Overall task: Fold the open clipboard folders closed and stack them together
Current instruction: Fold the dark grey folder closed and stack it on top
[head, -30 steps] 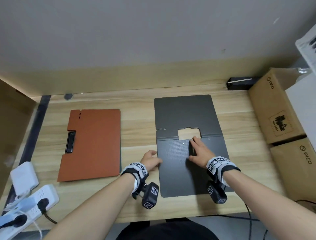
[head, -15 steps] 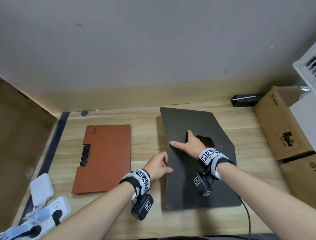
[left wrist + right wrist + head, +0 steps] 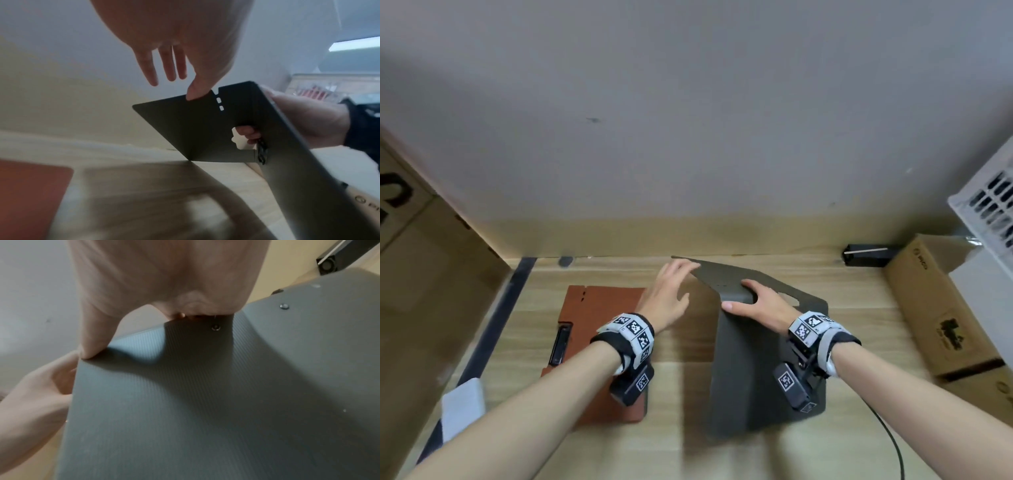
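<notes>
A dark grey clipboard folder is tented on the wooden desk, its fold raised and its near edge on the desk. My right hand grips the fold, thumb on the near panel and fingers over the top into the clip cutout. With straight fingers, my left hand meets the far flap's left edge, and its thumb tip touches that flap. An orange clipboard folder lies flat and closed to the left, partly under my left wrist.
Brown cardboard boxes line the desk's right side, with a white slotted crate above them. A black box sits at the back wall. A white power block lies front left. A black cable runs front right.
The grey folder went from lying flat and open to being raised at its fold by my right hand. My left hand moved from the near panel's left edge up to the far flap.
</notes>
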The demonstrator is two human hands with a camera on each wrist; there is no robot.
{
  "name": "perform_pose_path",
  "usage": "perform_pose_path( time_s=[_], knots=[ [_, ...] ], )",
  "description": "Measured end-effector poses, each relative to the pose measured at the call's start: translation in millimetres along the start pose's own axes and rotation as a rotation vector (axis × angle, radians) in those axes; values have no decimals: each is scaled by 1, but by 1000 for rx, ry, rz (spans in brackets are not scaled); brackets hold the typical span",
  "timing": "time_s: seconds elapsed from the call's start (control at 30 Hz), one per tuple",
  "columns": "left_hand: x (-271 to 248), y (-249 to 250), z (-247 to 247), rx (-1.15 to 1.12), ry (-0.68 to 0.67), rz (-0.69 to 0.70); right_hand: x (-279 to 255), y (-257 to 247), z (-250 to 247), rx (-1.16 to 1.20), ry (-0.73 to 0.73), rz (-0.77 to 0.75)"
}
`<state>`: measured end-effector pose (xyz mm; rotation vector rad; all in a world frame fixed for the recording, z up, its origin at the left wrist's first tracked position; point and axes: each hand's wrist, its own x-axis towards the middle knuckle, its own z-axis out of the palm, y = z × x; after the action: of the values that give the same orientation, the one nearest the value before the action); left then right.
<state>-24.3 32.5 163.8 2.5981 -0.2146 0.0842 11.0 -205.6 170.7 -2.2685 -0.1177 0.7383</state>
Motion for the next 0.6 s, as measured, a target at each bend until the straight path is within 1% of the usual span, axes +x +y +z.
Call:
perform_pose_path(
  time_s=[0.1,0.17,0.2,0.27,0.33,0.4,0.53,0.6],
  knots=[
    [24,4,-7,217,-168,87,-12,-11,-8,11,-64,-68],
    [34,5,-12,258,-269,90,-16,-14,-12,-1,-102,-90],
    [37,6,-15,258,-293,79,-19,-17,-14,-3,-118,-97],
    [40,9,-26,300,-267,77,-18,-16,-15,-1,-110,-96],
    [42,12,-36,375,-213,114,-14,-13,-18,10,-98,-105],
    [45,16,-47,441,-190,141,-16,-20,-24,40,-117,-134],
    [57,27,-70,567,-210,162,-29,-40,-36,53,-173,-192],
    [61,33,-80,614,-219,160,-28,-44,-41,-3,-153,-192]
  ],
)
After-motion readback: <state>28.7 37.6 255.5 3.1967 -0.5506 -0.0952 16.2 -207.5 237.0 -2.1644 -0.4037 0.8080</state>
